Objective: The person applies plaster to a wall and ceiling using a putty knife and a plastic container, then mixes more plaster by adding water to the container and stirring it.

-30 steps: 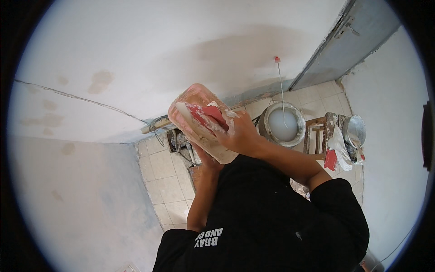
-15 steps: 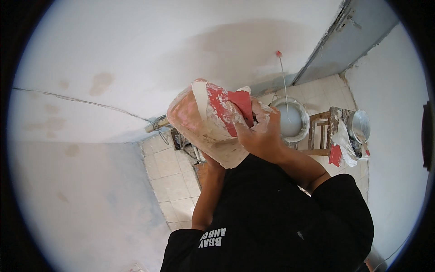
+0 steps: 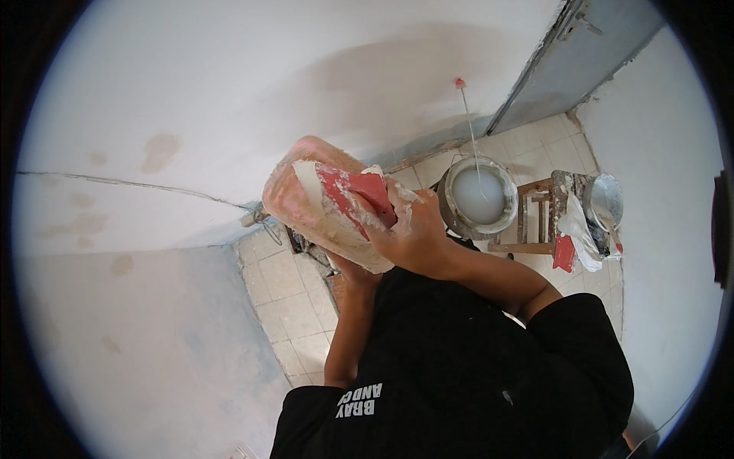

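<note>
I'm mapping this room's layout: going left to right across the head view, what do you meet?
Plaster-caked hawk board → right hand → bucket of white plaster → wooden stool → metal pot.

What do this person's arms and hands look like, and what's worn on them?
Both forearms are bare below short black sleeves of a black shirt with white lettering. No gloves or watch visible. The right hand is smeared with white plaster; the left hand is mostly hidden.
</note>
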{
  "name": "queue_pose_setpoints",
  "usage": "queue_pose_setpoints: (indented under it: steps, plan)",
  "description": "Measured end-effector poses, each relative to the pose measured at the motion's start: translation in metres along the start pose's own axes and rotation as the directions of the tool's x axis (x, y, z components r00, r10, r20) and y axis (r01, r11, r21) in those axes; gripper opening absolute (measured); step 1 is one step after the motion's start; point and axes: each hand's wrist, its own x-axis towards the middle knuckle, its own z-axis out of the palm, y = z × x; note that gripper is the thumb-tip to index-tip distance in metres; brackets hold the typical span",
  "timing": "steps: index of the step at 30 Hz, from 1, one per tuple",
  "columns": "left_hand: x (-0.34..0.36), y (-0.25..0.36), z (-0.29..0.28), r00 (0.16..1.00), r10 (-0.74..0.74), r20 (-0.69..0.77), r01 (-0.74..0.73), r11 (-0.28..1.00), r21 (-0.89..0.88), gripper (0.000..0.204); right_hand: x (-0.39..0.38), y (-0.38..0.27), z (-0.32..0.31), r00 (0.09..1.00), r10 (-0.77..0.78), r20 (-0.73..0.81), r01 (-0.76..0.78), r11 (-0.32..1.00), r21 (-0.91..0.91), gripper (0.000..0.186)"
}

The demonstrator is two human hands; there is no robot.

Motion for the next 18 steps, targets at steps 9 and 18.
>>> queue_pose_setpoints:
  steps: [9,18]
  plan:
    - [0.013,0.014,0.035,0.984,-0.098,0.147,0.138,0.946,-0.293,0.067,0.013,-0.008,-0.023,0.97,-0.233,-0.068,0.196,0.919,-0.342,0.026]
    - [0.033,0.019,0.041,0.975,-0.155,0.16,0.195,0.94,-0.28,0.064,0.036,-0.036,-0.05,0.833,-0.538,-0.133,0.363,0.711,-0.602,0.023]
